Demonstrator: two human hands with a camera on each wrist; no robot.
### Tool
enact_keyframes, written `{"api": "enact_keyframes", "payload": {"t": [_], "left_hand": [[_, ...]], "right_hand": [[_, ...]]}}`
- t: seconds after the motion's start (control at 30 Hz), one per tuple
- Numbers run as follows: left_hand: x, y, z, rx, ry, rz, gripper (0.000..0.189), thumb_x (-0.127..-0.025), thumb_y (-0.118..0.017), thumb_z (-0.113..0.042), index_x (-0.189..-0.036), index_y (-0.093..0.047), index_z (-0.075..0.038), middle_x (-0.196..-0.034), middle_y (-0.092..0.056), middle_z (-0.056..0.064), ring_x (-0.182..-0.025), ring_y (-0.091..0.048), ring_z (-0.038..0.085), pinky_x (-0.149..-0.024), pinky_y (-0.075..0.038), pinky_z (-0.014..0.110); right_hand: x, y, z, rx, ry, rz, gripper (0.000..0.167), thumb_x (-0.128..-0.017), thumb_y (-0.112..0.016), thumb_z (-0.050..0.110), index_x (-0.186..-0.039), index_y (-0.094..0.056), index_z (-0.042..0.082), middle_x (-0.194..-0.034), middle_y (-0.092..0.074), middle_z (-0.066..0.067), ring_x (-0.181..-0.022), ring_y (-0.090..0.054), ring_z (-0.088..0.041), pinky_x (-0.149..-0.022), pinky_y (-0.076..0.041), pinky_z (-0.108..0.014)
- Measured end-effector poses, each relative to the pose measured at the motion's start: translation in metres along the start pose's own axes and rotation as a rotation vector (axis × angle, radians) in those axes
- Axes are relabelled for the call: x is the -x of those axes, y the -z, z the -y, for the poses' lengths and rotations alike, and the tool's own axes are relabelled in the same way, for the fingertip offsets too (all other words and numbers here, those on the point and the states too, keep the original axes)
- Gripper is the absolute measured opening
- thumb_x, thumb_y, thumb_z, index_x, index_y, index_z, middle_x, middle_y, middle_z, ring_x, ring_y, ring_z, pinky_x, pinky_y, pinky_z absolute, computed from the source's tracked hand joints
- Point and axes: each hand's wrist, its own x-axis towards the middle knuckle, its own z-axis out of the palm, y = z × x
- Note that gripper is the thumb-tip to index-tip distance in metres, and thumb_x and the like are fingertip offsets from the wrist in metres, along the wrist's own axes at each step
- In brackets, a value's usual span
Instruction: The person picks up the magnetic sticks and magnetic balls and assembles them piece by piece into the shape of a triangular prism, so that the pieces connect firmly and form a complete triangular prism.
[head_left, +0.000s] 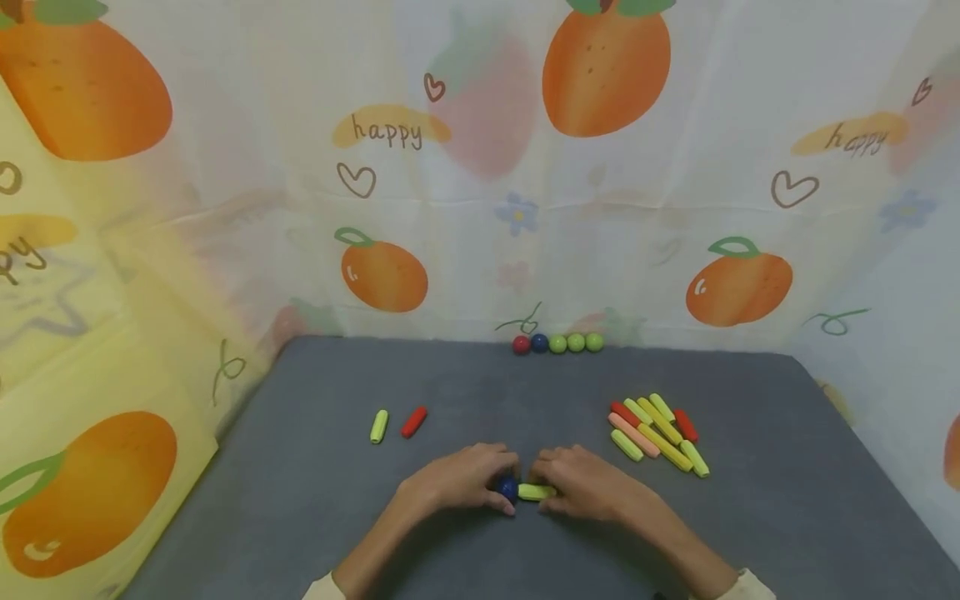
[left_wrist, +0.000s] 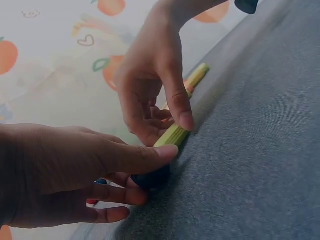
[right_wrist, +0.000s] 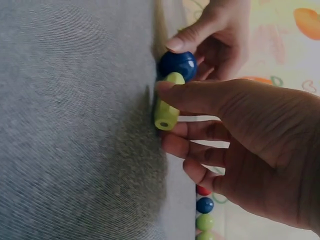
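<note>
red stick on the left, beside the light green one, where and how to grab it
Probably best pinched from above across its middle, thumb and fingertips on the long sides: the red stick lies flat, long and slim, and the light green stick beside it is apart, leaving room. The left hand is nearer but holds the blue ball.

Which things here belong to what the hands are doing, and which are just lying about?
Seemingly in the job:
blue ball, in the left hand
yellow-green stick, in the right hand

Apparently just lying about:
row of five balls at the back
cluster of sticks on the right
loose green stick and red stick, left
</note>
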Motion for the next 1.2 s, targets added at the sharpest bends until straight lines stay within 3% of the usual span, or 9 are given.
{"api": "enact_keyframes", "payload": {"t": [0.23, 0.43, 0.53, 0.63, 0.73, 0.87, 1.07, 1.2], "left_hand": [[-0.006, 0.003, 0.006, 0.024, -0.055, 0.014, 0.032, -0.090, -0.083, -0.036, -0.107, -0.065, -0.016, -0.094, -0.062, -0.008, -0.080, -0.053, 0.001, -0.071, -0.047, 0.019], [-0.020, -0.027, 0.047, 0.035, -0.111, -0.033, 0.037, -0.089, -0.079, -0.052, -0.105, -0.060, -0.023, -0.093, -0.059, -0.012, -0.079, -0.052, -0.002, -0.069, -0.046, 0.017], [-0.022, -0.034, 0.056, 0.067, -0.114, -0.035, 0.040, -0.089, -0.077, -0.057, -0.106, -0.060, -0.025, -0.093, -0.058, -0.013, -0.079, -0.051, -0.004, -0.069, -0.045, 0.016], [-0.018, -0.028, 0.049, 0.104, -0.097, -0.025, 0.039, -0.089, -0.078, -0.054, -0.106, -0.060, -0.024, -0.092, -0.057, -0.011, -0.079, -0.051, -0.002, -0.069, -0.045, 0.018], [-0.014, -0.022, 0.042, 0.131, -0.089, -0.021, 0.038, -0.090, -0.077, -0.054, -0.106, -0.059, -0.025, -0.092, -0.057, -0.012, -0.080, -0.050, -0.002, -0.069, -0.045, 0.018], [-0.017, -0.029, 0.053, 0.145, -0.088, -0.019, 0.041, -0.089, -0.076, -0.060, -0.108, -0.059, -0.028, -0.094, -0.056, -0.014, -0.081, -0.051, -0.003, -0.070, -0.045, 0.017], [-0.024, -0.042, 0.072, 0.083, -0.069, -0.027, 0.048, -0.086, -0.071, -0.070, -0.116, -0.063, -0.034, -0.103, -0.059, -0.018, -0.089, -0.054, -0.003, -0.079, -0.049, 0.019], [-0.023, -0.041, 0.068, 0.069, -0.082, -0.047, 0.045, -0.088, -0.072, -0.067, -0.118, -0.066, -0.034, -0.104, -0.060, -0.015, -0.088, -0.055, -0.001, -0.079, -0.049, 0.021]], "right_hand": [[0.000, 0.008, -0.006, -0.007, -0.028, 0.058, 0.024, -0.089, -0.084, 0.028, -0.107, -0.072, 0.018, -0.095, -0.065, 0.007, -0.080, -0.052, 0.001, -0.074, -0.046, -0.027], [0.006, 0.019, -0.017, -0.055, -0.104, 0.072, 0.037, -0.092, -0.081, 0.028, -0.123, -0.071, 0.013, -0.113, -0.070, -0.001, -0.093, -0.063, -0.009, -0.082, -0.053, -0.034], [0.012, 0.026, -0.024, -0.009, -0.174, 0.024, 0.039, -0.092, -0.081, 0.027, -0.126, -0.070, 0.009, -0.116, -0.071, -0.005, -0.100, -0.068, -0.018, -0.087, -0.056, -0.039], [0.022, 0.036, -0.031, 0.061, -0.244, -0.047, 0.038, -0.093, -0.080, 0.024, -0.124, -0.070, 0.006, -0.115, -0.071, -0.009, -0.100, -0.069, -0.023, -0.087, -0.058, -0.042], [0.033, 0.047, -0.039, 0.084, -0.287, -0.107, 0.034, -0.094, -0.079, 0.020, -0.121, -0.071, 0.002, -0.112, -0.071, -0.011, -0.094, -0.069, -0.021, -0.082, -0.058, -0.037], [0.043, 0.063, -0.054, 0.053, -0.292, -0.156, 0.026, -0.098, -0.073, 0.018, -0.117, -0.071, 0.001, -0.106, -0.069, -0.010, -0.087, -0.064, -0.017, -0.076, -0.056, -0.033], [0.030, 0.079, -0.090, -0.026, -0.313, -0.179, 0.033, -0.102, -0.068, 0.015, -0.127, -0.064, -0.006, -0.122, -0.067, -0.025, -0.105, -0.068, -0.038, -0.086, -0.058, -0.047], [0.009, 0.083, -0.118, -0.033, -0.347, -0.205, 0.042, -0.102, -0.065, 0.011, -0.137, -0.056, -0.011, -0.137, -0.060, -0.033, -0.123, -0.061, -0.049, -0.098, -0.054, -0.057]]}}
